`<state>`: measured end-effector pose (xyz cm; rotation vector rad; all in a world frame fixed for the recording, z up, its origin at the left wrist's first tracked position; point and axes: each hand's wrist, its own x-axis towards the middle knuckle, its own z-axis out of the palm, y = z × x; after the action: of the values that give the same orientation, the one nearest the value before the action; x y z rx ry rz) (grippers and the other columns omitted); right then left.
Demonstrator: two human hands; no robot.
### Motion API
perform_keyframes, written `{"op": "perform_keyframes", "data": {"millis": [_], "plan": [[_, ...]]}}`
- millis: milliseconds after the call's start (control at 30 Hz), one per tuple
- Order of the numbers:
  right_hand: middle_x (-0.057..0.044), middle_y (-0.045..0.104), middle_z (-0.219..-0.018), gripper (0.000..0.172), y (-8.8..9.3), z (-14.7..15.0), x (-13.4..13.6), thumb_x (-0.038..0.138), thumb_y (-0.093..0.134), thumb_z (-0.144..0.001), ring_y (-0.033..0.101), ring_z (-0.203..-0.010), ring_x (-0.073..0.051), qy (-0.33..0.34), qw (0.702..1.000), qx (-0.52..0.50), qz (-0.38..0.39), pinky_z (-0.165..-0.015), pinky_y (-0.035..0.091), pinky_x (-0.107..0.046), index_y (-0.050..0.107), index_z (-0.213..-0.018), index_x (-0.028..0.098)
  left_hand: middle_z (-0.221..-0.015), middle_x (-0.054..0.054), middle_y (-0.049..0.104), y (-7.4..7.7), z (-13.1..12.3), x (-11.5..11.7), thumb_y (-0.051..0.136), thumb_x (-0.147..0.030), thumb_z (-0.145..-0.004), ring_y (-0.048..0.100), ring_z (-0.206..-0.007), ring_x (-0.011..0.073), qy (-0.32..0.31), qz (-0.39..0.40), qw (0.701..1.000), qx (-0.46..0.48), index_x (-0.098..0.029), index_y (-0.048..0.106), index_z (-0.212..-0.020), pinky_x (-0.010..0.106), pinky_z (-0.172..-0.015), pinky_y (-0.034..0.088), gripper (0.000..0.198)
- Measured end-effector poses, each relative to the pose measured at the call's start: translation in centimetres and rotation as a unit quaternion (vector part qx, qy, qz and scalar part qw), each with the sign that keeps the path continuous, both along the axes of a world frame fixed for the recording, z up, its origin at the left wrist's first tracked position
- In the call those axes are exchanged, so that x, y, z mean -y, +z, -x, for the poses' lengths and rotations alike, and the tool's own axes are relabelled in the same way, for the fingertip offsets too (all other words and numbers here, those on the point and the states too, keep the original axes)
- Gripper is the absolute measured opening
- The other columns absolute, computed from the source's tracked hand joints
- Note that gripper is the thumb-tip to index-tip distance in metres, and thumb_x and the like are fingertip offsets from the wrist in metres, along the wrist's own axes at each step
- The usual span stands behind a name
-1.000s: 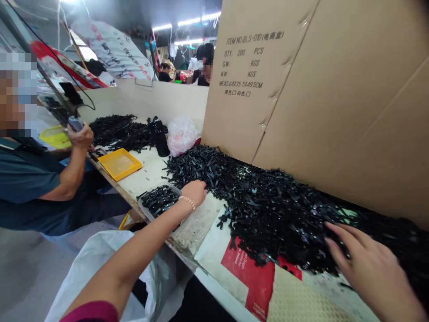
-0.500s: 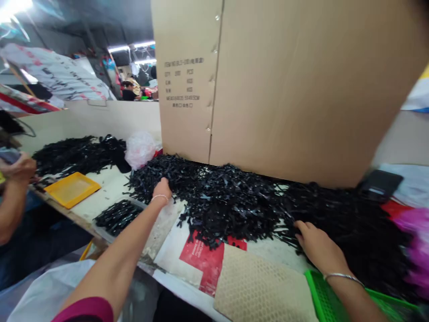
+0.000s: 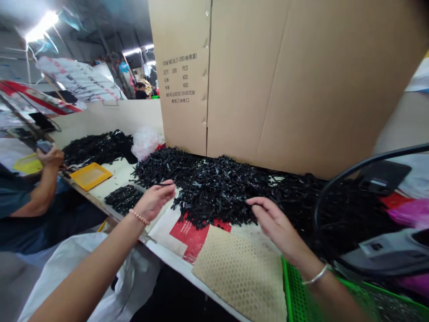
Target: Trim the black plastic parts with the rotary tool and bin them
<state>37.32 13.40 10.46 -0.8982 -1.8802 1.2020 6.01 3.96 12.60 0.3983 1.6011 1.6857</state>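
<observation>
My left hand (image 3: 157,200) is raised in front of the left heap of small black strips (image 3: 167,165), a thin black strip (image 3: 164,184) pinched at its fingertips. Across from it, my right hand (image 3: 273,220) pinches a small dark piece, mostly hidden by the fingers, at the edge of the middle heap of black pieces (image 3: 217,192). Longer black strips (image 3: 301,192) lie in a pile to the right. Below the hands is a beige honeycomb-patterned mat (image 3: 244,268), partly over a red and white printed sheet (image 3: 187,235).
A large cardboard box (image 3: 241,80) stands behind the heaps. At the right are a green basket (image 3: 295,286) and a grey device (image 3: 392,250) with a black cable. A clear tray of black strips (image 3: 122,199) and a yellow tray (image 3: 90,176) sit left, near a co-worker's hand (image 3: 52,156).
My left hand has come back from the left heap with a strip. My right hand has moved left from the right pile. The grey device and cable have come into view.
</observation>
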Motion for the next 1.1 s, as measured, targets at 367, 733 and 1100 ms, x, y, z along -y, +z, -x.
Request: {"op": "perform_keyframes", "data": {"millis": [367, 733, 1100], "plan": [[-0.004, 0.064, -0.084, 0.041, -1.8, 5.7, 8.7, 0.05, 0.069, -0.08, 0.027, -0.043, -0.004, 0.147, 0.937, -0.125, 0.29, -0.037, 0.018, -0.017, 0.066, -0.106, 0.018, -0.086, 0.006, 0.073, -3.1, -12.8, 6.4, 0.084, -0.028, -0.061, 0.066, -0.08, 0.0167, -0.157, -0.097, 0.98, 0.068, -0.016, 0.073, -0.085, 0.029, -0.082, 0.051, 0.03], [0.0, 0.059, -0.07, 0.035, -3.9, 8.4, 13.9, 0.049, 0.075, -0.076, 0.043, -0.054, -0.009, 0.101, 0.956, -0.086, 0.26, -0.049, 0.033, -0.018, 0.067, -0.083, 0.016, -0.089, 0.009, 0.072, -3.2, -6.8, 12.2, 0.081, -0.036, -0.065, 0.065, -0.077, 0.0174, -0.312, -0.027, 0.95, -0.015, -0.015, 0.076, -0.087, 0.027, -0.073, 0.053, 0.031], [-0.003, 0.059, -0.089, 0.028, -4.4, 8.4, 15.7, 0.041, 0.046, -0.098, 0.057, -0.085, -0.018, -0.178, 0.982, -0.06, -0.026, -0.081, 0.047, -0.029, 0.064, -0.111, 0.024, -0.08, 0.005, 0.064, -6.6, -6.6, 12.1, 0.073, -0.018, -0.075, 0.047, -0.057, 0.004, -0.175, 0.031, 0.91, 0.375, -0.01, 0.073, -0.085, 0.016, -0.057, 0.048, 0.013]]}}
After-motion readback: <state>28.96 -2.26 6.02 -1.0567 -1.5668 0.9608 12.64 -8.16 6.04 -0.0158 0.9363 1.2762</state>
